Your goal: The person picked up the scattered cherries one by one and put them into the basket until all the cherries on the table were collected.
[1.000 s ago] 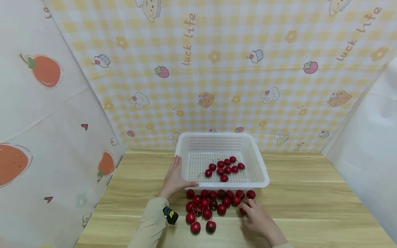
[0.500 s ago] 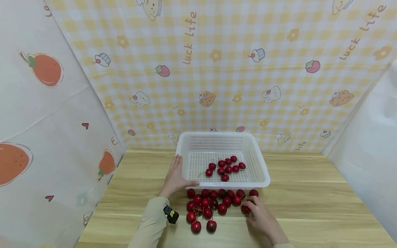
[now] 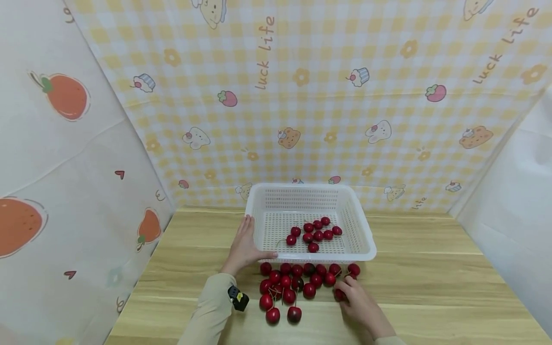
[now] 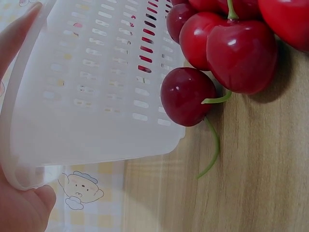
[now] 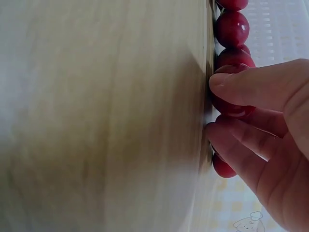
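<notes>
A white perforated plastic basket stands at the back of the table, holding several dark red cherries on its floor. My left hand grips the basket's near left corner, thumb along the front rim, fingers on the left side. Between the basket and me lies a group of loose cherries, some with green stems. At the group's right end my right hand pinches a cherry low over the table. Other cherries sit close behind those fingers, and one cherry lies just beyond the hand.
The wooden table reaches out on both sides of the basket. A yellow checked cloth hangs right behind it. White sheets close off the left and right. A small black device is strapped to my left wrist.
My right hand has shifted slightly right, then a little back toward me, with its cherry. The cherry beyond it has moved slightly right. My left hand keeps its hold on the basket.
</notes>
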Motion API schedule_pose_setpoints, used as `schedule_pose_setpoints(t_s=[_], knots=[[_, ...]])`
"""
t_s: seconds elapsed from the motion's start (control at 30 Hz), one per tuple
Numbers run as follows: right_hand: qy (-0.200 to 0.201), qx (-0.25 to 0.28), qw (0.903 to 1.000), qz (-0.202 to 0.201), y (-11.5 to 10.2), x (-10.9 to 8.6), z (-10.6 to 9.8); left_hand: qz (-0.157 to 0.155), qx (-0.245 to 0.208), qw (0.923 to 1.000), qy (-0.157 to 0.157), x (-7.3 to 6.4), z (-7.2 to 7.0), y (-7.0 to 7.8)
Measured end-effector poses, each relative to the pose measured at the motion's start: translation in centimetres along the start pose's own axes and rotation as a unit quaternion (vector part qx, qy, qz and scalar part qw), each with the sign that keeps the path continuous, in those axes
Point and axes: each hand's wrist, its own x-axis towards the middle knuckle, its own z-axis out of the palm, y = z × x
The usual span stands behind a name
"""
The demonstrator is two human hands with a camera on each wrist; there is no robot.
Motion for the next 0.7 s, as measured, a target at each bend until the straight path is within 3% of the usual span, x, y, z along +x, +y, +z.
schedule_pose_setpoints(t_s=[0.27,0.5,0.7], knots=[[0.000,0.013,0.9999,-0.008,-0.1,0.1,-0.4,0.001,0.005,1.0000,0.001,0.0,0.0,0.1],[0.051,0.029,0.9945,-0.086,-0.7,0.6,-2.0,-0.002,0.004,1.0000,-0.003,-0.1,-0.1,0.1],[0.070,0.062,0.9854,-0.142,-2.1,2.5,-5.6,-0.004,0.000,1.0000,-0.005,0.0,-0.1,0.1]])
